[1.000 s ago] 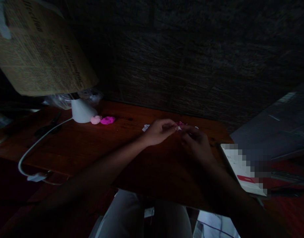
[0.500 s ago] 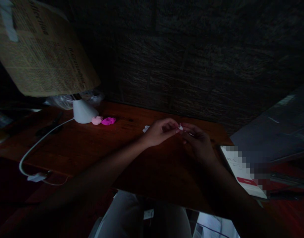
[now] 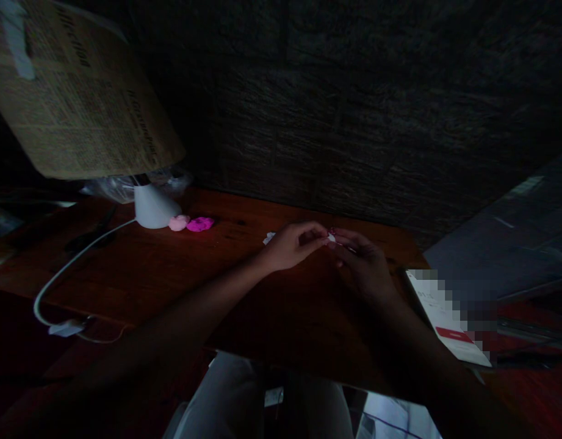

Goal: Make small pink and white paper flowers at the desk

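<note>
Over the wooden table, my left hand (image 3: 290,245) and my right hand (image 3: 365,259) meet fingertip to fingertip. Between them is a small white piece (image 3: 331,238), too small and dim to name, pinched by both hands. A bit of dark pink shows at the right fingertips, and a thin pale sliver lies along the right fingers. Partly hidden behind my left hand is a crumpled white lump (image 3: 268,238) on the table. Farther left, a pale pink lump (image 3: 179,222) touches a bright magenta lump (image 3: 201,224); both look soft, like modelling clay.
A lamp with a white cone base (image 3: 155,207) and newspaper-print shade (image 3: 97,103) stands at the left, its white cable (image 3: 63,274) running over the table edge. Dark scissors (image 3: 91,236) lie near it. A lit tablet or phone (image 3: 445,317) is at the right. A brick wall (image 3: 354,122) rises behind.
The white piece has tilted slightly and sits a little lower and more to the left between the fingertips. Both hands stay almost in place.
</note>
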`<state>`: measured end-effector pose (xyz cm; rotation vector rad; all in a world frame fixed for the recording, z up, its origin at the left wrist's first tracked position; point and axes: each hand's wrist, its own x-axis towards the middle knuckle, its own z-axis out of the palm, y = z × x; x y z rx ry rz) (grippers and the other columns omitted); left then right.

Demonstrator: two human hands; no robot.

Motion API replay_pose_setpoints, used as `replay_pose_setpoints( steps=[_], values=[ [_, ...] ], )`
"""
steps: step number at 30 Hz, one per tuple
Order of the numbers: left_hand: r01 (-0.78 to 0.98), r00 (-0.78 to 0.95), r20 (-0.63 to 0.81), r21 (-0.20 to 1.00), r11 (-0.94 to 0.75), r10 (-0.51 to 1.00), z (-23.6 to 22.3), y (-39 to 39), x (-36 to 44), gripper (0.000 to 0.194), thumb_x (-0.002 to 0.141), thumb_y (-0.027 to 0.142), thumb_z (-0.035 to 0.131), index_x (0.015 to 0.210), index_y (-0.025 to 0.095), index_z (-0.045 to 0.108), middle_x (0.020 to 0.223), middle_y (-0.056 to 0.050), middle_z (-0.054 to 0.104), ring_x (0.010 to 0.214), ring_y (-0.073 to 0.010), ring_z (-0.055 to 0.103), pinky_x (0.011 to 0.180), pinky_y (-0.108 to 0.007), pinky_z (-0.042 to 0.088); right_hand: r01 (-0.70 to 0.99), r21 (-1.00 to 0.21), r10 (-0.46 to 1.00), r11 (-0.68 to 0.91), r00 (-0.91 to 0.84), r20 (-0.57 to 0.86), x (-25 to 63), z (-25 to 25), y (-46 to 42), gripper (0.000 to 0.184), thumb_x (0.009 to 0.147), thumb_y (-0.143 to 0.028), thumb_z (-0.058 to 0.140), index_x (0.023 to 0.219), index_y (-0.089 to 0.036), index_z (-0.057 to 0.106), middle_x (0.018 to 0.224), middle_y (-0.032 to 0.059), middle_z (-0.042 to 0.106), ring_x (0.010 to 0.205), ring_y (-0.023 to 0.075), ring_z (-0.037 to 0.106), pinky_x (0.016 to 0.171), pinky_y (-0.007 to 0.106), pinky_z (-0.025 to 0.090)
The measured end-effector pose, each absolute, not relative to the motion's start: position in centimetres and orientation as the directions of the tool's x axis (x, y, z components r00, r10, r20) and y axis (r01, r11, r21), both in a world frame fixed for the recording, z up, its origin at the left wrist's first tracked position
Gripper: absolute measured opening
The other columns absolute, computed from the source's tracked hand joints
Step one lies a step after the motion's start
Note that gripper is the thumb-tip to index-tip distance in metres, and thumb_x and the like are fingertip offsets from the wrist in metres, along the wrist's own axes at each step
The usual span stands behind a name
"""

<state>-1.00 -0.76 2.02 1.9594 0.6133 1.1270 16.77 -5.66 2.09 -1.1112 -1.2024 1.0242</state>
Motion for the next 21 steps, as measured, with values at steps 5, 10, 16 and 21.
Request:
replay_pose_setpoints(
  steps=[5, 10, 16, 21],
  values=[
    [0.038, 0.481, 0.476, 0.827, -0.56, 0.736, 2.16, -0.78, -1.02, 0.019, 0.087, 0.034, 0.065, 0.093, 0.016, 0.069, 0.09, -0.004, 0.073, 0.08, -0.0122, 0.064, 0.072, -0.023, 0.046, 0.039, -0.984, 0.979, 0.175, 0.101, 0.178, 16.7, 2.22, -5.79, 0.04, 0.065, -0.041, 0.086, 0.098, -0.024, 0.073, 0.101, 0.0061, 0.077, 0.086, 0.0209, 0.07, 0.055, 0.026, 0.052],
    [-0.001, 0.433, 0.449, 0.867, -0.498, 0.782, 2.0, -0.91, -0.55, 0.024, 0.082, 0.037, 0.07, 0.091, 0.014, 0.07, 0.086, -0.004, 0.072, 0.074, -0.0114, 0.061, 0.068, -0.023, 0.045, 0.138, -0.963, 0.959, 0.232, 0.134, 0.25, 16.82, 1.92, -6.0, 0.038, 0.069, -0.043, 0.083, 0.101, -0.025, 0.073, 0.105, 0.0058, 0.077, 0.081, 0.0196, 0.071, 0.054, 0.026, 0.054],
    [0.002, 0.428, 0.447, 0.868, -0.496, 0.786, 2.12, -0.94, -0.62, 0.019, 0.084, 0.033, 0.068, 0.09, 0.015, 0.068, 0.083, -0.003, 0.07, 0.073, -0.0105, 0.06, 0.069, -0.023, 0.046, 0.175, -0.952, 0.954, 0.253, 0.121, 0.276, 16.79, 1.96, -6.17, 0.04, 0.069, -0.043, 0.084, 0.104, -0.025, 0.074, 0.11, 0.0065, 0.076, 0.08, 0.019, 0.07, 0.054, 0.027, 0.055],
    [-0.014, 0.451, 0.47, 0.854, -0.52, 0.759, 2.33, -0.85, -0.81, 0.018, 0.087, 0.031, 0.065, 0.092, 0.014, 0.067, 0.087, -0.004, 0.071, 0.076, -0.0107, 0.062, 0.07, -0.023, 0.046, 0.163, -0.964, 0.968, 0.21, 0.105, 0.228, 17.06, 1.84, -5.84, 0.033, 0.069, -0.046, 0.083, 0.092, -0.022, 0.078, 0.105, 0.0075, 0.077, 0.072, 0.0168, 0.067, 0.053, 0.026, 0.053]
  ],
)
